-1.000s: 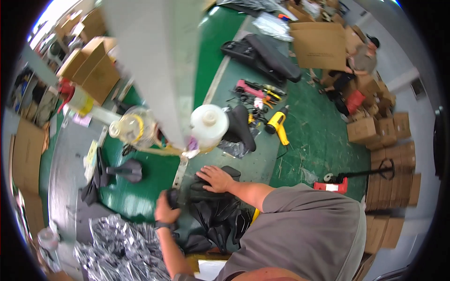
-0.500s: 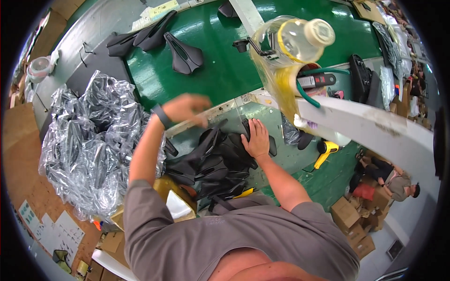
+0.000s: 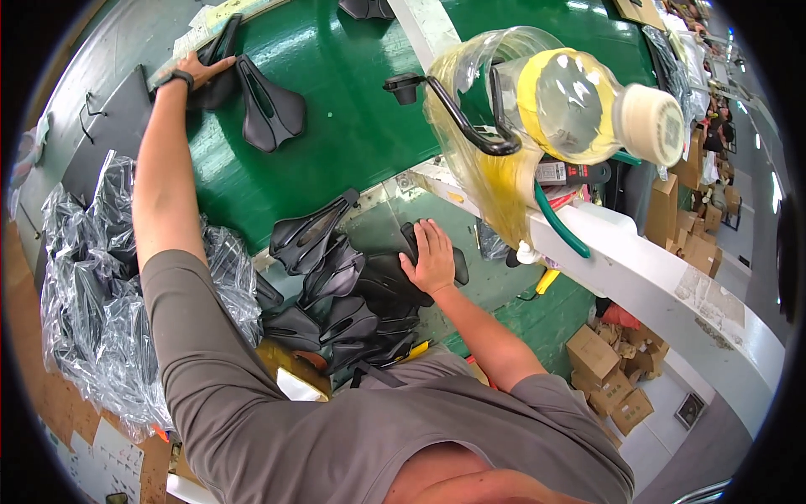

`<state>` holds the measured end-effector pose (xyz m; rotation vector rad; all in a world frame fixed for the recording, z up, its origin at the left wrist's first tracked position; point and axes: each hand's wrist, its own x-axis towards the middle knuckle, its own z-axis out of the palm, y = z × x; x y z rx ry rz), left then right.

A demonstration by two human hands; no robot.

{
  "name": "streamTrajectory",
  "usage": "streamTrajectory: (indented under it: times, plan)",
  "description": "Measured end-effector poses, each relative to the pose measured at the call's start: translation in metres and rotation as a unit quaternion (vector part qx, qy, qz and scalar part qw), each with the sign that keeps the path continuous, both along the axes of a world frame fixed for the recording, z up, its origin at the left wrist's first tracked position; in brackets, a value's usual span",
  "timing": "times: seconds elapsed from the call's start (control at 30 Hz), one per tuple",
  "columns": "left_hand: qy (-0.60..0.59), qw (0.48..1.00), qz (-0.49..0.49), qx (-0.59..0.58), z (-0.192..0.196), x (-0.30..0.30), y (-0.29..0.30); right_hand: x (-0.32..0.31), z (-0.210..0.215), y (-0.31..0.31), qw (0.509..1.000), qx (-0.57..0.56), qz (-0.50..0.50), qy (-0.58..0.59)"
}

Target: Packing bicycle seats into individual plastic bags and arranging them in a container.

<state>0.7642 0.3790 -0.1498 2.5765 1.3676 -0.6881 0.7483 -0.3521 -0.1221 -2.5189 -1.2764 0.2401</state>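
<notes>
My left hand (image 3: 198,70) reaches out to the far left and touches a black bicycle saddle (image 3: 220,88) on the green belt. Its thumb stands apart from the fingers, whose tips are partly hidden. Right of it lies another black saddle (image 3: 274,107) with a slot down its middle. My right hand (image 3: 430,262) lies open, palm down, on a dark saddle (image 3: 457,267) at the right side of a pile. Several more black saddles (image 3: 348,319) are heaped on the near table in front of my body.
A heap of saddles in clear plastic wrap (image 3: 101,311) stands at the left. A white metal beam (image 3: 638,260) crosses the right side, carrying a clear bottle (image 3: 579,105), tape and a tool handle. Cardboard boxes (image 3: 600,357) stand on the floor at the lower right.
My left hand has moved from above the table edge out to the saddles at the far left. A saddle now lies at the pile's upper left. My right hand stays on the pile.
</notes>
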Motion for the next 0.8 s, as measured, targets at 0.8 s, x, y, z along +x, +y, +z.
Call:
streamTrajectory:
  times: [0.8]
  plan:
    - [-0.181, 0.879, -0.066, -0.437, 0.052, -0.121, -0.409, -0.009, 0.021, -0.026, 0.999, 0.032, -0.026, -0.015]
